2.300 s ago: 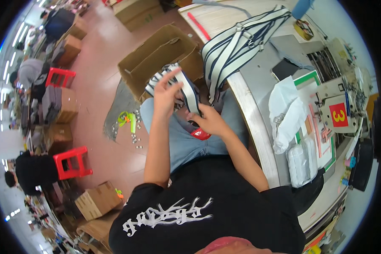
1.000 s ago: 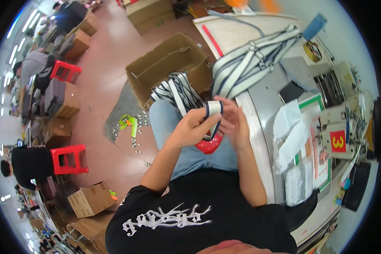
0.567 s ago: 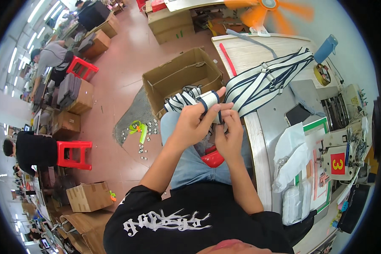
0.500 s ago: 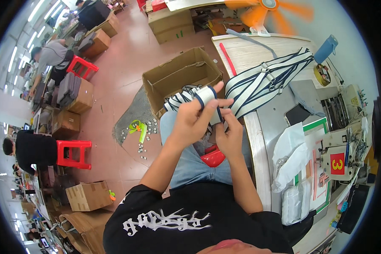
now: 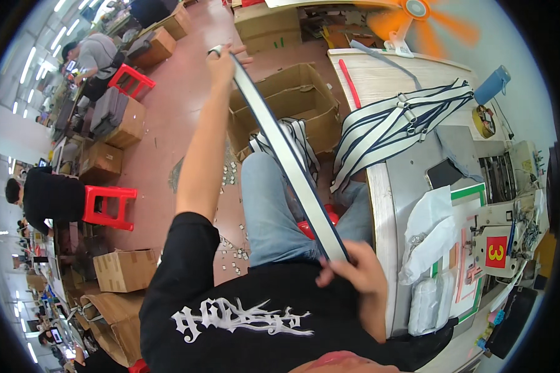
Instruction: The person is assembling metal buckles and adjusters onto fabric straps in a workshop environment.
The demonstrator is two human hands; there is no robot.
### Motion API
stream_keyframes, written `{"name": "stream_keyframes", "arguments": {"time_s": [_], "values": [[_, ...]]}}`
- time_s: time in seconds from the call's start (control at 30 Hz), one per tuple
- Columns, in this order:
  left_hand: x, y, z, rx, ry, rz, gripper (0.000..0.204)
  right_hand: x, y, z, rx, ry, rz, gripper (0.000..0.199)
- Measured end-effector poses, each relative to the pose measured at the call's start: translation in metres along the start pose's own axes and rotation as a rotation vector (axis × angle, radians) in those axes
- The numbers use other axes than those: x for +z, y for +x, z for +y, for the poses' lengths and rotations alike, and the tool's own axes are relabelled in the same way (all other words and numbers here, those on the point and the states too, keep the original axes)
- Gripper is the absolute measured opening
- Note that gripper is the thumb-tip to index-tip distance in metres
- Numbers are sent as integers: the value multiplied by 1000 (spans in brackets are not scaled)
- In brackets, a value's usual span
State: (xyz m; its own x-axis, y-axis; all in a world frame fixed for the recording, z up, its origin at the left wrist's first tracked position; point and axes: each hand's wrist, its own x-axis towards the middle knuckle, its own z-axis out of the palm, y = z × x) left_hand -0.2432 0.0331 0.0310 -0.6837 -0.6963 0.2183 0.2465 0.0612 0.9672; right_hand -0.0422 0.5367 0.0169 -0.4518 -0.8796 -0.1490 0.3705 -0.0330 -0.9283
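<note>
A white webbing strap (image 5: 284, 152) with dark blue edges stretches diagonally across my lap. My left hand (image 5: 223, 65) is extended far forward, closed around its upper end, with a couple of fingers sticking out. Close to my body, my right hand (image 5: 359, 268) pinches the lower end, slightly smeared by motion. More striped webbing (image 5: 302, 133) hangs at the open cardboard box (image 5: 317, 93) beyond my knees. On the table to the right lies a bundle of the same striped straps (image 5: 379, 127) with metal buckles (image 5: 409, 115).
The sewing machine (image 5: 501, 245) stands at the right, beside a dark phone (image 5: 445, 174) and plastic-wrapped packs (image 5: 430, 301). An orange fan (image 5: 415, 9) spins at the back. Small metal pieces (image 5: 233, 255) litter the floor. Co-workers and red stools (image 5: 110, 207) are at the left.
My hands have drawn apart, pulling the folded strap out long. The left moved forward and left; the right came back toward my body. The view has shifted slightly.
</note>
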Motion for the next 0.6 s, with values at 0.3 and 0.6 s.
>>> {"name": "stream_keyframes", "arguments": {"time_s": [0.3, 0.6], "values": [[-45, -32, -86, -180, -192, -68, 35, -24, -110, -63, -333, -45, 44, 31], [54, -225, 8, -158, -285, -1029, 64, -11, 49, -49, -204, -64, 208, 21]]}}
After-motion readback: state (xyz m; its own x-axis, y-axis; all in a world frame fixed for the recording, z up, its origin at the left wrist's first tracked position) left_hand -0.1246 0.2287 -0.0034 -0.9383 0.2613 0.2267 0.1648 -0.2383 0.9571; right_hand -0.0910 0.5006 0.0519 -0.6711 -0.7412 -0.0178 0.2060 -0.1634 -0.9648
